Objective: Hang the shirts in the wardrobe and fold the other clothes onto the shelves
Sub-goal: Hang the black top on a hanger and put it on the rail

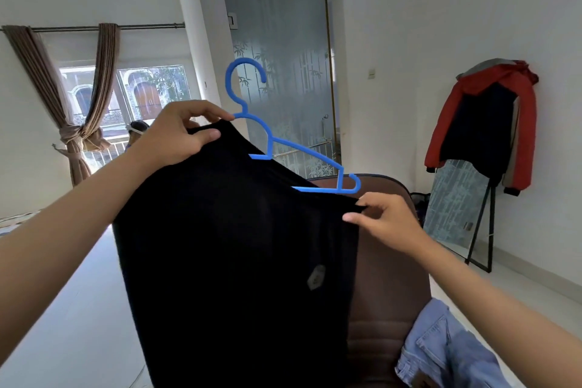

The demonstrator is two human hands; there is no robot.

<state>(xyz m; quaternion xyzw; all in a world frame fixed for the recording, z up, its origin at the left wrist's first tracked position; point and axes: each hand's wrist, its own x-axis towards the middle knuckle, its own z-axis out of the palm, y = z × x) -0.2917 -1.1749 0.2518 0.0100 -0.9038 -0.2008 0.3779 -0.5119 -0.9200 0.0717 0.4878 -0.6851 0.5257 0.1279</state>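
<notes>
While you hold it up: the black fabric shirt hangs between both hands.
Left hand: pinches its upper-left edge.
Right hand: pinches its right edge.
Blue plastic hanger: slopes down-right behind the shirt, its exposed end just above your right hand.

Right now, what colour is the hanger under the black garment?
Blue hanger, clearest in the head view.

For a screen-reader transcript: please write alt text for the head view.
Two hands hold a black shirt on a blue hanger: the left hand pinches its top edge near the hook, the right hand pinches the other shoulder. Behind are a brown chair with blue jeans and a frosted glass door.
</notes>
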